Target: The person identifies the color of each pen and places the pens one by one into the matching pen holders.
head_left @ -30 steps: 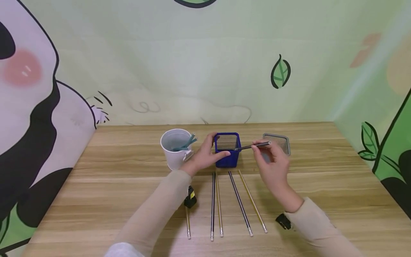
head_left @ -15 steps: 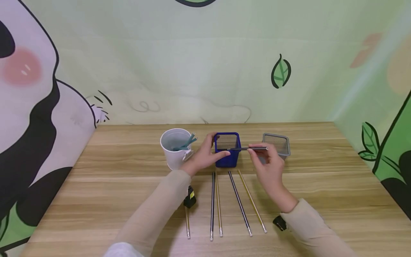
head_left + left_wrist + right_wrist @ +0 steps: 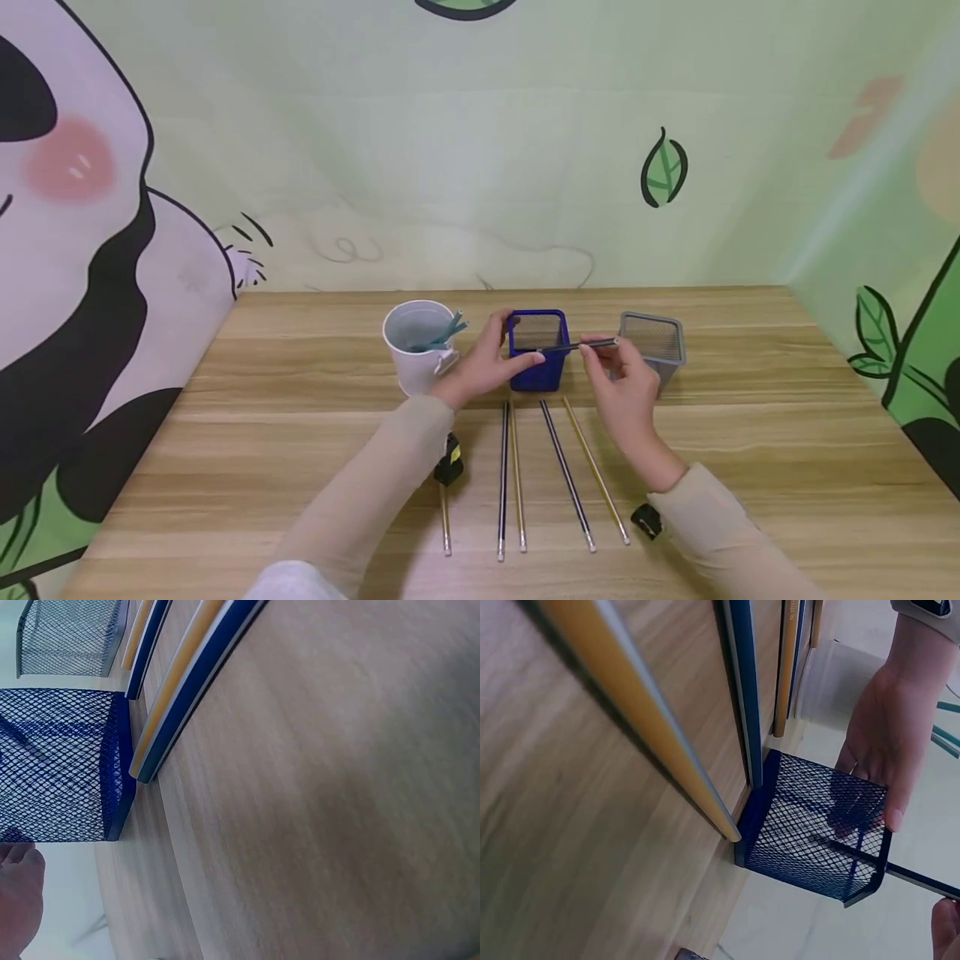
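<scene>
A blue mesh pen holder (image 3: 536, 372) stands on the table, its mesh also facing the left wrist view. My left hand (image 3: 480, 367) grips its left side, thumb along the front rim and fingers round the back. Between thumb and fingertips my right hand (image 3: 626, 387) pinches a dark pencil (image 3: 596, 342), held nearly level at the holder's right rim. Through the mesh in the right wrist view, the far end of this pencil (image 3: 919, 881) shows inside the holder. Several dark blue and yellow pencils (image 3: 567, 475) lie on the table in front, eraser ends toward me.
Left of the holder is a white bucket (image 3: 408, 364) with several teal sticks (image 3: 442, 333) leaning in it. A grey mesh pen holder (image 3: 670, 367) stands to the right, partly behind my right hand. A printed cloth backdrop (image 3: 450, 167) rises at the table's back edge.
My right hand has moved left with the dark pencil, bringing its far end farther across the blue holder's rim. The left hand keeps its grip. The head view has shifted slightly.
</scene>
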The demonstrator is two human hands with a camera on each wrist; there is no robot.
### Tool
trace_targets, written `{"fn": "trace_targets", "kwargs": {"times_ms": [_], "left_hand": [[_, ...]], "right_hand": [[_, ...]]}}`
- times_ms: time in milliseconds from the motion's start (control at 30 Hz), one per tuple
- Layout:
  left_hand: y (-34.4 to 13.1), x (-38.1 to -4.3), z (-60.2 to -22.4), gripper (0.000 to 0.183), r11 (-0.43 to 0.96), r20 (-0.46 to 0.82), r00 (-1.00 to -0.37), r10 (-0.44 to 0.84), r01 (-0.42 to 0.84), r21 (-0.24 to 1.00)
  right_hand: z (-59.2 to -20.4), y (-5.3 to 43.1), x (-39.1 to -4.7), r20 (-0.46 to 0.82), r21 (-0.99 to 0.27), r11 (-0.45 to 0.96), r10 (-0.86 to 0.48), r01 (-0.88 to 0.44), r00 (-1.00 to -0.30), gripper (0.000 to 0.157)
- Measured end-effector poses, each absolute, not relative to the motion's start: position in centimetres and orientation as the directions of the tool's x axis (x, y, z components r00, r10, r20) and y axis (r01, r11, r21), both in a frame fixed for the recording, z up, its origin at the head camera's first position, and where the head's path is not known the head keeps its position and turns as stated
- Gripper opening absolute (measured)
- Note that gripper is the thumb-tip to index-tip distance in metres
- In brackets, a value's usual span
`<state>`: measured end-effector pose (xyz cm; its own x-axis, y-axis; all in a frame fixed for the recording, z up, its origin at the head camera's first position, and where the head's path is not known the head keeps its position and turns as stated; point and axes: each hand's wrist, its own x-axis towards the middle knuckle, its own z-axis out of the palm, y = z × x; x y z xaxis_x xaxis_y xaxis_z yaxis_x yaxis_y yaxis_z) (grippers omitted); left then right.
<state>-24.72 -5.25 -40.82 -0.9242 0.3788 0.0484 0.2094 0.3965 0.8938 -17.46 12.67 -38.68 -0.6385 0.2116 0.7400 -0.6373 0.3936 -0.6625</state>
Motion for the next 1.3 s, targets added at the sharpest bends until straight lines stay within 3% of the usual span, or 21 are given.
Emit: {"fn": "trace_targets", "kwargs": {"times_ms": [367, 867, 1300], "left_hand": [[-5.2, -24.8, -40.8, 0.082, 0.407, 0.058, -0.923, 0.380, 0.223, 0.886], [-5.2, -24.7, -41.0, 0.083, 0.386, 0.062, -0.924, 0.378, 0.218, 0.896], [-5.2, -24.5, -40.9, 0.083, 0.390, 0.058, -0.926, 0.374, 0.214, 0.896]], "right_hand": [[-39.2, 12.4, -18.0, 0.528, -0.840, 0.325, 0.303, -0.435, -0.793, 0.013], [-39.9, 11.9, -19.0, 0.509, -0.811, 0.462, 0.256, -0.359, -0.822, 0.014], [-39.4, 12.4, -17.5, 0.366, -0.827, 0.519, 0.202, -0.218, -0.908, 0.023]]}}
